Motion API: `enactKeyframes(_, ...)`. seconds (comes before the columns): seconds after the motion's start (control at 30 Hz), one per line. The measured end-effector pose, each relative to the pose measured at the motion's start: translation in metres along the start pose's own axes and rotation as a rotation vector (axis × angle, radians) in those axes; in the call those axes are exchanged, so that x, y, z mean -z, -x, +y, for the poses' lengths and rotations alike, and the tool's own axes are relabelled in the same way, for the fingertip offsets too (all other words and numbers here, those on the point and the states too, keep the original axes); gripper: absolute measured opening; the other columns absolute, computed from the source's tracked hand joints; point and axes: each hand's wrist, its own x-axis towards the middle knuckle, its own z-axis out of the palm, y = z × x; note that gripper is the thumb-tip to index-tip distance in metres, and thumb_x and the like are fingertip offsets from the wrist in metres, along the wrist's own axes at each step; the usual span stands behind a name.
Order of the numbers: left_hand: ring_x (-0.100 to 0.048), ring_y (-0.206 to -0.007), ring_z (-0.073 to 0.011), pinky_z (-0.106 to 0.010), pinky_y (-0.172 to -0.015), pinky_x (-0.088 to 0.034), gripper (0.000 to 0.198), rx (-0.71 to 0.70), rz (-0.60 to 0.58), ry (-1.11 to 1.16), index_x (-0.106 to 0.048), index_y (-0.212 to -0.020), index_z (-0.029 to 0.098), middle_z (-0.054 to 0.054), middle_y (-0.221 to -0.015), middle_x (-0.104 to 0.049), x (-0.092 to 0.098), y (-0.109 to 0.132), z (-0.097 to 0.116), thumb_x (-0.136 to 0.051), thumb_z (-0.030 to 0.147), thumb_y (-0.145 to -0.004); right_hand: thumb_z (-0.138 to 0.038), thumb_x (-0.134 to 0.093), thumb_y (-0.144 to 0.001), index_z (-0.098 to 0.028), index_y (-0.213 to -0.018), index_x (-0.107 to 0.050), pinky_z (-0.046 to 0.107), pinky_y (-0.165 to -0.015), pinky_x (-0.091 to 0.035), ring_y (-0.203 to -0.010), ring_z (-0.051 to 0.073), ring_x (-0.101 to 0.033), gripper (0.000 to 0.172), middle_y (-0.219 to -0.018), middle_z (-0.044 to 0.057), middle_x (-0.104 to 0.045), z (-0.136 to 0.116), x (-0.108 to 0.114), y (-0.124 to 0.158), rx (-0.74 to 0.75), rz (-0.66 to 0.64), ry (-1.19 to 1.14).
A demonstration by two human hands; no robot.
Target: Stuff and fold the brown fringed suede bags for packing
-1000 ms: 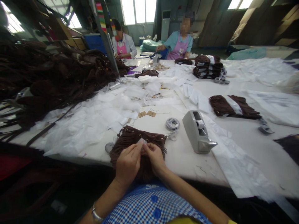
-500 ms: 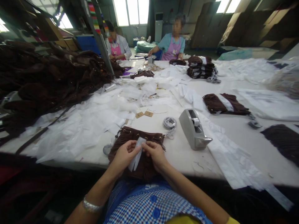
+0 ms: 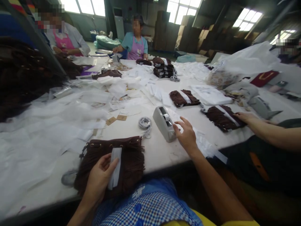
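Note:
A brown fringed bag (image 3: 131, 163) with metal eyelets lies at the table's near edge. Across its front runs a white paper strip (image 3: 115, 169), pinched by my left hand (image 3: 101, 175) between thumb and fingers. My right hand (image 3: 187, 136) is at the grey tape dispenser (image 3: 164, 124), its thumb and index finger close together by the cutting end. Whether a piece of tape is between those fingers is too small to make out. Behind the bag lies a coiled, wrapped strap (image 3: 144, 123) that reaches the bag's corner.
Translucent white sheets (image 3: 70, 116) cover the left of the table, with two brown tags (image 3: 116, 119) beside them. Wrapped brown bags (image 3: 184, 98) lie farther back. At right, a co-worker's hand (image 3: 245, 117) touches another banded bag (image 3: 223, 117). Two people sit across the table.
My right hand has left the paper strip and reached right to the tape dispenser. My left hand still holds the strip on the bag. The view has turned right, bringing in a co-worker's arm.

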Motion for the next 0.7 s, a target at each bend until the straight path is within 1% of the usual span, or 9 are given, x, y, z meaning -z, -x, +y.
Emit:
enactKeyframes(0.07,-0.071,-0.101,-0.0203,-0.027,-0.084,-0.059,0.038,-0.004,0.007,-0.001,-0.063,-0.109,0.019,-0.009,-0.112,-0.073,0.000,-0.001,-0.001,-0.078,0.030,-0.076,-0.056,-0.059,-0.087,-0.019,-0.086,-0.077,0.048,-0.115,-0.029,-0.132,0.031,-0.048,0.040,-0.135,0.012,-0.060,0.023,0.001,-0.011,-0.130,-0.131,-0.024)
enactKeyframes(0.13,-0.071,-0.100,-0.0204,-0.027,-0.083,-0.059,0.036,-0.004,0.005,0.000,-0.064,-0.109,0.019,-0.008,-0.111,-0.073,0.001,-0.001,-0.002,-0.077,0.029,-0.077,-0.061,-0.056,-0.086,-0.020,-0.080,-0.077,0.045,-0.112,-0.033,-0.127,0.029,-0.053,0.047,-0.129,0.011,-0.065,0.032,-0.003,-0.016,-0.295,-0.247,-0.204)
enactKeyframes(0.17,-0.071,-0.100,-0.0206,-0.027,-0.083,-0.059,0.036,-0.005,0.004,0.000,-0.064,-0.109,0.020,-0.008,-0.111,-0.073,0.001,-0.001,-0.002,-0.077,0.029,-0.077,-0.061,-0.056,-0.085,-0.019,-0.079,-0.078,0.043,-0.110,-0.035,-0.126,0.029,-0.055,0.047,-0.126,0.011,-0.067,0.033,-0.004,-0.018,-0.376,-0.271,-0.319)
enactKeyframes(0.23,-0.071,-0.101,-0.0212,-0.028,-0.084,-0.059,0.035,-0.016,0.004,-0.002,-0.064,-0.108,0.019,-0.008,-0.110,-0.073,0.001,0.000,-0.003,-0.077,0.029,-0.077,-0.058,-0.064,-0.081,-0.018,-0.078,-0.078,0.041,-0.105,-0.039,-0.125,0.029,-0.056,0.042,-0.122,0.011,-0.070,0.026,-0.003,-0.018,-0.491,-0.248,-0.520)
enactKeyframes(0.3,-0.070,-0.103,-0.0215,-0.028,-0.085,-0.059,0.035,-0.029,0.002,-0.004,-0.064,-0.108,0.019,-0.008,-0.110,-0.073,0.001,-0.001,-0.003,-0.077,0.030,-0.077,-0.051,-0.073,-0.074,-0.018,-0.077,-0.078,0.038,-0.101,-0.041,-0.125,0.029,-0.056,0.033,-0.121,0.010,-0.070,0.016,0.003,-0.017,-0.526,-0.187,-0.632)
enactKeyframes(0.37,-0.070,-0.103,-0.0211,-0.027,-0.085,-0.059,0.035,-0.031,-0.001,-0.001,-0.064,-0.108,0.019,-0.007,-0.110,-0.073,0.001,-0.001,-0.004,-0.077,0.030,-0.077,-0.046,-0.077,-0.072,-0.019,-0.077,-0.078,0.035,-0.097,-0.043,-0.124,0.028,-0.056,0.027,-0.122,0.009,-0.070,0.008,0.013,-0.013,-0.510,-0.121,-0.663)
enactKeyframes(0.43,-0.070,-0.102,-0.0205,-0.026,-0.084,-0.059,0.036,-0.023,-0.004,0.000,-0.063,-0.109,0.019,-0.007,-0.110,-0.073,0.001,-0.001,-0.004,-0.077,0.030,-0.077,-0.045,-0.078,-0.070,-0.020,-0.080,-0.079,0.033,-0.091,-0.046,-0.118,0.026,-0.060,0.027,-0.119,0.010,-0.071,0.004,0.024,-0.005,-0.529,-0.094,-0.655)
enactKeyframes(0.57,-0.070,-0.103,-0.0211,-0.026,-0.082,-0.059,0.038,0.012,-0.023,-0.006,-0.063,-0.113,0.020,-0.008,-0.114,-0.072,0.002,0.000,-0.002,-0.076,0.030,-0.079,-0.046,-0.084,-0.062,-0.018,-0.088,-0.079,0.028,-0.069,-0.052,-0.086,0.021,-0.069,0.038,-0.103,0.011,-0.075,0.012,0.030,0.018,-0.710,-0.157,-0.666)
enactKeyframes(0.7,-0.072,-0.099,-0.0219,-0.027,-0.078,-0.061,0.041,0.058,-0.042,0.002,-0.064,-0.118,0.020,-0.009,-0.116,-0.072,0.001,0.002,0.001,-0.075,0.030,-0.079,-0.045,-0.088,-0.056,-0.017,-0.084,-0.077,0.021,-0.051,-0.047,-0.062,0.013,-0.065,0.041,-0.091,0.011,-0.076,0.030,0.017,0.033,-0.811,-0.146,-0.690)
